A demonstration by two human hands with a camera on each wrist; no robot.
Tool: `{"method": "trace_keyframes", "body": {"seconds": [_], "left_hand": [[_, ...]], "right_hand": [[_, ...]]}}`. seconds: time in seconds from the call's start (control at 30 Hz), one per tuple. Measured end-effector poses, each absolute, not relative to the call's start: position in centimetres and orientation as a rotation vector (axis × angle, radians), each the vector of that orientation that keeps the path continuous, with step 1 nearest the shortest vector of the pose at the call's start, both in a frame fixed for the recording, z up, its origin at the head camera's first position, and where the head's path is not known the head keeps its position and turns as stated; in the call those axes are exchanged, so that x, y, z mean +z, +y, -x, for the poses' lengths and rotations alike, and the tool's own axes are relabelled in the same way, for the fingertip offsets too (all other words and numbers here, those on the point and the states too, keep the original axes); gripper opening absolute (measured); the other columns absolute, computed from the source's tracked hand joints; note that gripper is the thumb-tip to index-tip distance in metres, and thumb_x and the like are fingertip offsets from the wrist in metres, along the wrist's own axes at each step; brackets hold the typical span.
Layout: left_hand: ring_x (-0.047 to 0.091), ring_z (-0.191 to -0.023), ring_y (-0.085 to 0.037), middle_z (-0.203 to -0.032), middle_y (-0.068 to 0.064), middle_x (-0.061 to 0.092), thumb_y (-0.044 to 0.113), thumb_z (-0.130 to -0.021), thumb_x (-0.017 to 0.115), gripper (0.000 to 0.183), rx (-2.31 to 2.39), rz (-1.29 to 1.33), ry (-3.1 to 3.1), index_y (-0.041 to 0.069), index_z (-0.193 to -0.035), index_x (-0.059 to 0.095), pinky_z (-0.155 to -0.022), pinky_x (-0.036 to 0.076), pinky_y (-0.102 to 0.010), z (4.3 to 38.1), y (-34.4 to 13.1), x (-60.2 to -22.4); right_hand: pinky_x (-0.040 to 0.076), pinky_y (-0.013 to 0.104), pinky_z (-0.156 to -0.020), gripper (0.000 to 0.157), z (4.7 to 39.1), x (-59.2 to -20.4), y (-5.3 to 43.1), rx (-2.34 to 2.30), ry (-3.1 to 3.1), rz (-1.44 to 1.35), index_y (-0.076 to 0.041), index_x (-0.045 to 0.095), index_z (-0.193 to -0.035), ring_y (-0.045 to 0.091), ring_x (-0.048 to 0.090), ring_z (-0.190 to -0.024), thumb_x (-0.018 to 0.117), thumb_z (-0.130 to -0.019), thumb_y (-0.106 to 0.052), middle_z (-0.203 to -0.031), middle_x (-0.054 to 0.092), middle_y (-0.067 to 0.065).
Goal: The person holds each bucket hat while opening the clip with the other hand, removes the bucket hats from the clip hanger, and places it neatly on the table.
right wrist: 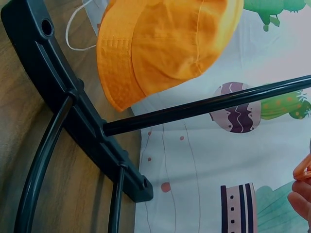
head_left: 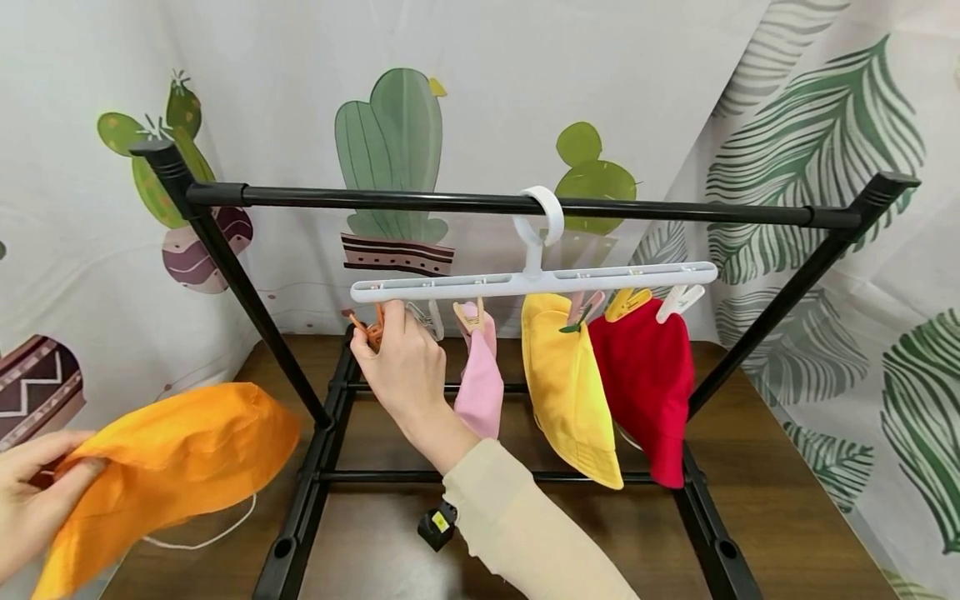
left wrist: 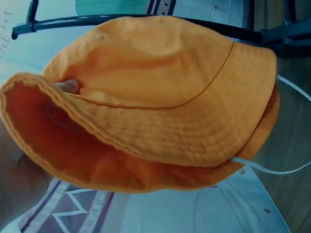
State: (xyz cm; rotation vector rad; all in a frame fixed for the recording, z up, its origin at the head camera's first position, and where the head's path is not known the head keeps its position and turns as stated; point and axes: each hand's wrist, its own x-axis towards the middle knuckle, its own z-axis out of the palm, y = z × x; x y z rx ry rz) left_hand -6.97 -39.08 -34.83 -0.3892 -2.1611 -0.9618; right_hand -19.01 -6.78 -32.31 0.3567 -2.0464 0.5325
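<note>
At the left my left hand (head_left: pixel 45 492) pinches the brim of an orange bucket hat (head_left: pixel 180 450) between thumb and fingers. The same hat (left wrist: pixel 160 73) fills the left wrist view, its opening towards the camera and a white cord (left wrist: pixel 272 170) hanging from it. My right hand (head_left: pixel 401 367) pinches an orange clip (head_left: pixel 372 331) under the left end of a white clip hanger (head_left: pixel 480 287). Only fingertips and part of the orange clip (right wrist: pixel 303 170) show at the right wrist view's edge. Beside that hand hangs a pale grey clip (head_left: pixel 431 317).
The hanger hooks over the top bar (head_left: pixel 390 201) of a black rack. Clipped along it are a pink cloth item (head_left: pixel 483 383), a yellow hat (head_left: pixel 566 392) and a red hat (head_left: pixel 652 383). The rack stands on a wooden table (head_left: pixel 795 500) before a printed curtain (head_left: pixel 510 75).
</note>
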Motion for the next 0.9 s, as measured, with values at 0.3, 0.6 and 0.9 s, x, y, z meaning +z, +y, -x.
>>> {"method": "trace_keyframes", "body": {"seconds": [0.3, 0.6, 0.9], "left_hand": [[0.036, -0.053, 0.017, -0.076, 0.043, 0.042, -0.015, -0.069, 0.062, 0.04, -0.672, 0.308, -2.24, 0.024, -0.075, 0.063, -0.041, 0.029, -0.01, 8.8, -39.8, -35.4], [0.024, -0.047, 0.013, -0.053, -0.008, 0.056, 0.007, -0.072, 0.066, 0.004, -0.305, 0.191, -2.337, 0.004, -0.074, 0.067, -0.039, 0.022, -0.021, 10.7, -39.3, -34.6], [0.042, -0.042, -0.01, -0.063, -0.018, 0.062, 0.006, -0.068, 0.066, 0.011, -0.308, 0.187, -2.298, 0.001, -0.078, 0.068, -0.042, 0.027, -0.027, 13.0, -38.9, -35.2]], "right_hand": [[0.045, 0.024, -0.044, 0.03, 18.8, -32.4, -6.7, 0.546, -2.046, -0.374, -0.01, 0.052, -0.094, 0.01, 0.055, -0.053, 0.065, -0.078, -0.031, -0.066, 0.054, -0.004], [0.045, 0.024, -0.045, 0.031, 18.8, -32.5, -6.9, 0.526, -2.046, -0.37, -0.01, 0.051, -0.097, 0.009, 0.056, -0.054, 0.064, -0.079, -0.032, -0.066, 0.054, -0.005], [0.045, 0.023, -0.044, 0.031, 18.9, -32.5, -6.7, 0.516, -2.041, -0.368, -0.01, 0.051, -0.096, 0.009, 0.054, -0.053, 0.064, -0.078, -0.032, -0.066, 0.054, -0.004]]}}
